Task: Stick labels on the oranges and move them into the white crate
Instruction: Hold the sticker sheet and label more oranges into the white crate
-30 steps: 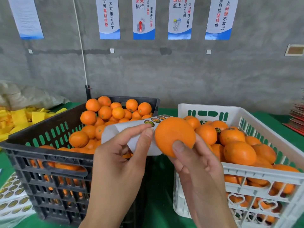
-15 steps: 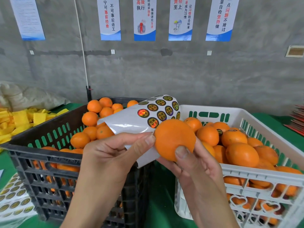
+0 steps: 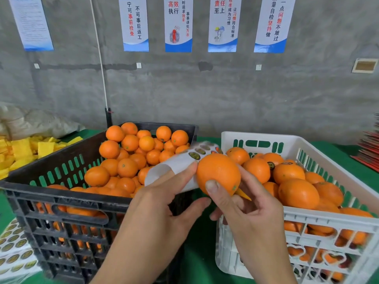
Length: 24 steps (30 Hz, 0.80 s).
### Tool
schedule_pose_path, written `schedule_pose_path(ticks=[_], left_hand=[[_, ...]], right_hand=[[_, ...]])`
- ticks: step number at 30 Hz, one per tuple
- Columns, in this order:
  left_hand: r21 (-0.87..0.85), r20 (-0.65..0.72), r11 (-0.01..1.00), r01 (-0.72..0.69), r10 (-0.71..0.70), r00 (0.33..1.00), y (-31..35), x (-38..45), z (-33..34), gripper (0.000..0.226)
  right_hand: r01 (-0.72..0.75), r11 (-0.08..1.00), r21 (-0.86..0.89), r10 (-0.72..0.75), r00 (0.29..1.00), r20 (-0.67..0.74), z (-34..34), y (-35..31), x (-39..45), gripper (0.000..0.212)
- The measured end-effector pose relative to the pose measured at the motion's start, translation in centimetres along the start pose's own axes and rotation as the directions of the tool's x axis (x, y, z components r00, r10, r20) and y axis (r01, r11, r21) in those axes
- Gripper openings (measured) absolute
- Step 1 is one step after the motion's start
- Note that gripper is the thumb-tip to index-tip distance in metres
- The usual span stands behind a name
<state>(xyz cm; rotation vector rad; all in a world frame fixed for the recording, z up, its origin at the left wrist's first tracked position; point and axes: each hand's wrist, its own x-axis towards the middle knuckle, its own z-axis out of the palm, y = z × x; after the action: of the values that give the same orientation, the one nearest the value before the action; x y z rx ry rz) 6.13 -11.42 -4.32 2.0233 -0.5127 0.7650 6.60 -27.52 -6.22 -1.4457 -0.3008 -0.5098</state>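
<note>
My right hand (image 3: 246, 210) grips an orange (image 3: 218, 173) between thumb and fingers, in the gap between the two crates. My left hand (image 3: 164, 201) holds a curled white label sheet (image 3: 176, 162) with round dark stickers, its fingertip touching the orange's left side. The black crate (image 3: 61, 203) on the left is heaped with unlabelled oranges (image 3: 127, 167). The white crate (image 3: 328, 220) on the right holds oranges (image 3: 297, 193), some showing dark round labels.
More sticker sheets (image 3: 14, 251) lie at the bottom left on the green table (image 3: 196, 261). Yellow pieces (image 3: 22, 150) and a grey sack (image 3: 37, 121) sit at the far left. A red stack (image 3: 369, 156) is at the right edge. A concrete wall with posters stands behind.
The label sheet had swung up, showing its stickers, and has now dropped back low behind the orange. The orange has turned slightly in my right hand. Both hands stay between the crates.
</note>
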Motion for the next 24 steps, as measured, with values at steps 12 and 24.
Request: schedule_pose_path(ticks=[12, 24], left_hand=[[0.053, -0.255, 0.998, -0.039, 0.051, 0.966, 0.0, 0.2, 1.1, 0.035], [0.013, -0.242, 0.999, 0.050, -0.045, 0.969, -0.1, 0.3, 0.9, 0.045]], right_hand=[[0.012, 0.636, -0.772, -0.282, 0.934, -0.219, -7.0, 0.8, 7.8, 0.075], [0.077, 0.553, -0.830, -0.212, 0.976, -0.051, -6.7, 0.6, 9.7, 0.039]])
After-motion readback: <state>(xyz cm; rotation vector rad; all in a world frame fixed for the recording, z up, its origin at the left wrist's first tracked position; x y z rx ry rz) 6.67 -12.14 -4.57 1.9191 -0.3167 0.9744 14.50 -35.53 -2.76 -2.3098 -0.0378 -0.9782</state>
